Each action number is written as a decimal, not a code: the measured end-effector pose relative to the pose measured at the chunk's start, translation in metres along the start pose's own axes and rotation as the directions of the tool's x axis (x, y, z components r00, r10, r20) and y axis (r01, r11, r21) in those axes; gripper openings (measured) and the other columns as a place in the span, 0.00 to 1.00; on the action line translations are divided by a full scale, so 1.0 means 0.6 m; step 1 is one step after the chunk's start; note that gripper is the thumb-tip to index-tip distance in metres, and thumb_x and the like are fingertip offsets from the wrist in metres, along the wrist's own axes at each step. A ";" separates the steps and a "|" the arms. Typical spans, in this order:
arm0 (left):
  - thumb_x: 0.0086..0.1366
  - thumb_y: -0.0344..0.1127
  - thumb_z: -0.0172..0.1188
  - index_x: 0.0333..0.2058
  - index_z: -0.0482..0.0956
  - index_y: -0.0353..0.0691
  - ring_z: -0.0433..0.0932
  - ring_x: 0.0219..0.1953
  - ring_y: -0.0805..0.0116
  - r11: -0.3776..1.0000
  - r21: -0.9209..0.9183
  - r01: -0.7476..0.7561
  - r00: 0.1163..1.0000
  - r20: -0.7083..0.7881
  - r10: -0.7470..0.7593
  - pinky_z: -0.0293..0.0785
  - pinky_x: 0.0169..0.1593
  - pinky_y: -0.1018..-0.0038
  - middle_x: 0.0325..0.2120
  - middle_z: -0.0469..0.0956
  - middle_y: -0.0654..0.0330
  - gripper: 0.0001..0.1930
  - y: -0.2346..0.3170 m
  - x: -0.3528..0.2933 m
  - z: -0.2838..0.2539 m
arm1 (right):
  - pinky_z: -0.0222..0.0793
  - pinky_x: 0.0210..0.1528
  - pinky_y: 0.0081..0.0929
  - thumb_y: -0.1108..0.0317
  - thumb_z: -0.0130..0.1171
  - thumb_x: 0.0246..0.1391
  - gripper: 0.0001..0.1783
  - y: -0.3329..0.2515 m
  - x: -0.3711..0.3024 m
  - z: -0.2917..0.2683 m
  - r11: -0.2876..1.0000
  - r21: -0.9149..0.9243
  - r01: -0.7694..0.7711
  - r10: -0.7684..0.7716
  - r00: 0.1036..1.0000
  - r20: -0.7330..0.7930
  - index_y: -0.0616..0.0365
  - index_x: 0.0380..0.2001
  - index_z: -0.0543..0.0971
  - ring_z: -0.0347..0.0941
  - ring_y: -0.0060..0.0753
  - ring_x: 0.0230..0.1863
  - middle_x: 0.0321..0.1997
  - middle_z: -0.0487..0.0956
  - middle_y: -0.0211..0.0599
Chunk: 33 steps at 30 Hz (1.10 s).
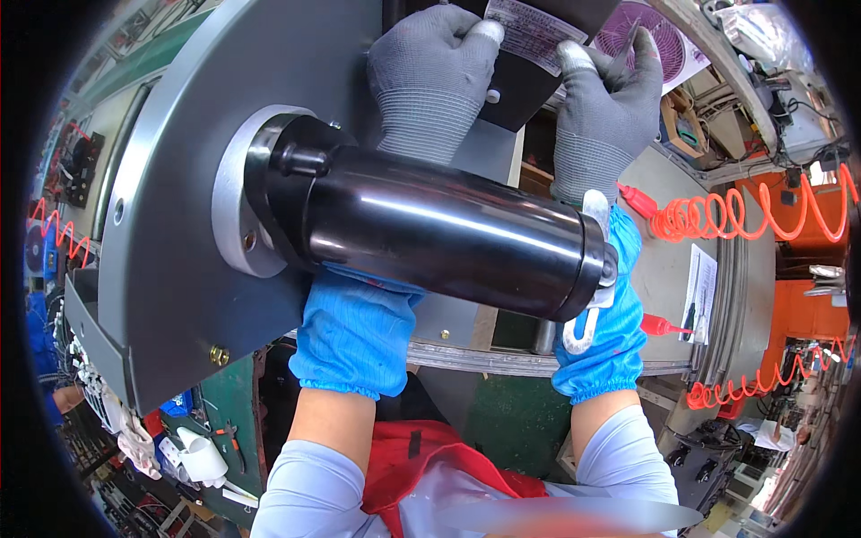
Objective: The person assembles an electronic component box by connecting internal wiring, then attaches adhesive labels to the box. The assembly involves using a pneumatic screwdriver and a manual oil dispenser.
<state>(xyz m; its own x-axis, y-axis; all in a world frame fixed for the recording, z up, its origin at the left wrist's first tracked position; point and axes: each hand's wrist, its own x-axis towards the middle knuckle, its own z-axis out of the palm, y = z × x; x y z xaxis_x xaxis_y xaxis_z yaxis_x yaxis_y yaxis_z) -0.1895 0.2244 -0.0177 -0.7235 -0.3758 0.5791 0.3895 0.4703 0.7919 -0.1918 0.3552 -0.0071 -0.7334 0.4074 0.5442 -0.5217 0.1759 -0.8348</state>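
Note:
A label plate with fine print lies against a dark panel at the top. My left hand, in a grey knit glove, has its fingers curled, with the pale thumb tip at the label's left end. Beyond the label's right end, my right hand is closed, its thumb near that edge. A thin, pointed grey piece stands between its thumb and forefinger; its kind is unclear. Below the hands, a black cylinder crosses over my forearms, fixed by a silver flange to a grey metal plate.
A slotted metal bracket sits at the cylinder's right end. Red coiled hoses hang at the right, above a grey bench holding a paper sheet. A purple fan stands behind my right hand. Pliers lie lower left.

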 end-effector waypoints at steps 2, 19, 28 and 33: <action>0.58 0.41 0.69 0.32 0.86 0.36 0.78 0.23 0.74 0.999 0.013 -0.037 0.999 0.001 0.037 0.74 0.30 0.76 0.20 0.80 0.62 0.12 0.000 0.003 0.006 | 0.74 0.43 0.20 0.73 0.70 0.50 0.39 0.006 0.008 0.000 0.996 -0.067 0.065 -0.066 0.998 -0.013 0.68 0.63 0.64 0.78 0.23 0.34 0.34 0.83 0.41; 0.58 0.47 0.68 0.30 0.86 0.37 0.79 0.22 0.74 0.997 -0.071 0.026 1.000 0.004 -0.025 0.75 0.29 0.75 0.19 0.81 0.61 0.16 -0.008 0.008 0.015 | 0.73 0.41 0.21 0.70 0.70 0.49 0.36 0.024 0.013 -0.001 0.967 -0.165 0.195 -0.196 0.980 0.012 0.65 0.60 0.67 0.77 0.22 0.33 0.30 0.81 0.37; 0.61 0.38 0.62 0.33 0.84 0.34 0.83 0.25 0.62 0.826 -0.220 0.519 0.845 0.277 -0.458 0.79 0.33 0.68 0.20 0.81 0.54 0.11 0.054 0.028 -0.009 | 0.71 0.38 0.17 0.72 0.68 0.52 0.34 0.017 0.011 -0.002 0.922 -0.289 0.259 -0.262 0.965 0.030 0.69 0.61 0.67 0.76 0.19 0.31 0.30 0.82 0.37; 0.57 0.50 0.69 0.30 0.84 0.35 0.80 0.23 0.70 0.994 0.055 0.091 0.996 -0.016 -0.090 0.76 0.30 0.75 0.18 0.80 0.61 0.20 -0.010 0.008 0.018 | 0.71 0.36 0.17 0.71 0.66 0.51 0.32 0.007 0.007 -0.002 0.977 -0.169 0.127 -0.138 0.989 -0.051 0.65 0.59 0.68 0.74 0.19 0.30 0.28 0.79 0.33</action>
<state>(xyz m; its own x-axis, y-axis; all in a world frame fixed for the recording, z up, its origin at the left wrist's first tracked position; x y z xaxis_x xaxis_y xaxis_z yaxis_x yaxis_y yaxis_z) -0.2013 0.2284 -0.0218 -0.7463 -0.4298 0.5083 0.2902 0.4771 0.8295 -0.1963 0.3586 -0.0084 -0.6314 0.4242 0.6491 -0.5297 0.3755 -0.7606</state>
